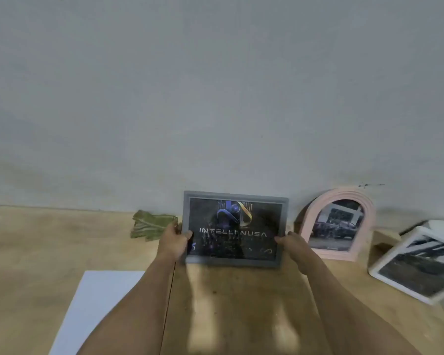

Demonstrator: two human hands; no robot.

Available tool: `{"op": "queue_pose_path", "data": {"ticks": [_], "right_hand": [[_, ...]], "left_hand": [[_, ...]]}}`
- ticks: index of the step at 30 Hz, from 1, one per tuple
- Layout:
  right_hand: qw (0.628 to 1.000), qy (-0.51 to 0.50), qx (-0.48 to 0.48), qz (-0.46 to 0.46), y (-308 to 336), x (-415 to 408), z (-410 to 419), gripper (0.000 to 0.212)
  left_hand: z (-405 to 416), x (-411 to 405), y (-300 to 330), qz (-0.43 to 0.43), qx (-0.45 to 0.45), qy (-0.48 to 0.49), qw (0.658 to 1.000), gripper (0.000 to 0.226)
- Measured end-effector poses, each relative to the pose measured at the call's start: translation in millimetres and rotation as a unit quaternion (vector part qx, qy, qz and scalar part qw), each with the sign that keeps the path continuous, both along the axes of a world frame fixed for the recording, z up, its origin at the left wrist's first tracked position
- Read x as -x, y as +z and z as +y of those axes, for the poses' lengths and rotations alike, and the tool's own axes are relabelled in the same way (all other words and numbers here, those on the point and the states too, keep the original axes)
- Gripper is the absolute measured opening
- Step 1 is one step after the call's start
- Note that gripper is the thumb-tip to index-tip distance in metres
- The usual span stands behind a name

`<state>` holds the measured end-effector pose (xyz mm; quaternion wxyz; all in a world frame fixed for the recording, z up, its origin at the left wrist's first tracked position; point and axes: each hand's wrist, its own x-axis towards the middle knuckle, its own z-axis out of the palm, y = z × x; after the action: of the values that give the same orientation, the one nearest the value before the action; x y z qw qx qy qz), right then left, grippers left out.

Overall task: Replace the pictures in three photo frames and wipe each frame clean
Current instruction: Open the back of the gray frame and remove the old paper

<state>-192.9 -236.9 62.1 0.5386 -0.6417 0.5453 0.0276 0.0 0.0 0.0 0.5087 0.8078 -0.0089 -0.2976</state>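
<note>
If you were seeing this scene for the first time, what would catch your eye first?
The grey rectangular photo frame with a dark poster, held upright at centre by the left hand and right hand. Right of it, a pink arched frame leans against the wall; a green cloth lies left.

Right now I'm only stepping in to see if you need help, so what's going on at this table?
A person holds a grey photo frame upright near the wall, the left hand gripping its left edge and the right hand its right edge. It shows a dark picture with lettering. A green cloth lies to its left, a pink arched frame stands to its right, and a white frame lies tilted further right. A white sheet lies on the wooden table.
</note>
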Motion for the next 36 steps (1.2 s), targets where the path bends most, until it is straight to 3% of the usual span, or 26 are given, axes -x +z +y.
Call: {"op": "queue_pose_path", "data": {"ticks": [4,8,12,15,17,19,21,26,30,33,36], "right_hand": [[1.0,-0.017,-0.02,-0.008,-8.9,-1.1,-7.4,0.029],[0.998,-0.053,-0.001,-0.038,-2.7,15.0,-8.1,0.024],[0.998,-0.029,-0.023,-0.06,22.4,45.6,-7.8,0.025],[0.997,-0.025,-0.026,-0.073,47.3,69.8,-6.5,0.02],[0.995,-0.039,-0.023,-0.084,59.8,84.9,-5.5,0.013],[0.995,-0.05,-0.013,-0.088,71.7,98.7,-1.4,0.005],[0.995,-0.051,0.01,-0.091,81.7,111.1,4.2,0.009],[0.988,-0.104,0.045,-0.11,120.1,138.4,38.1,0.023],[0.981,-0.109,0.077,-0.14,133.3,156.2,55.5,0.02],[0.986,-0.037,0.118,-0.115,147.5,158.0,72.4,0.03],[0.982,0.045,0.096,-0.155,173.1,155.0,91.7,0.016]], "left_hand": [[-2.5,-5.0,-11.3,0.001,-0.011,-0.03,0.999,0.009],[11.9,-11.4,-26.4,0.006,-0.016,-0.032,0.999,0.024],[18.5,5.6,-0.7,0.013,-0.019,-0.032,0.999,0.02],[13.5,29.6,22.7,-0.024,-0.101,-0.072,0.992,0.027],[4.0,58.3,52.4,-0.088,-0.179,-0.139,0.97,0.022],[-11.7,93.9,81.4,-0.195,-0.221,-0.216,0.931,0.04],[-33.7,140.8,117.5,-0.267,-0.21,-0.283,0.897,0.055],[-89.4,267.7,192.1,-0.368,-0.206,-0.388,0.82,0.047],[-87.7,325.3,203.6,-0.392,-0.253,-0.298,0.833,0.03],[-77.2,342.2,206.0,-0.391,-0.245,-0.221,0.859,0.025],[-57.3,340.6,218.9,-0.383,-0.244,-0.145,0.879,0.025]]}}
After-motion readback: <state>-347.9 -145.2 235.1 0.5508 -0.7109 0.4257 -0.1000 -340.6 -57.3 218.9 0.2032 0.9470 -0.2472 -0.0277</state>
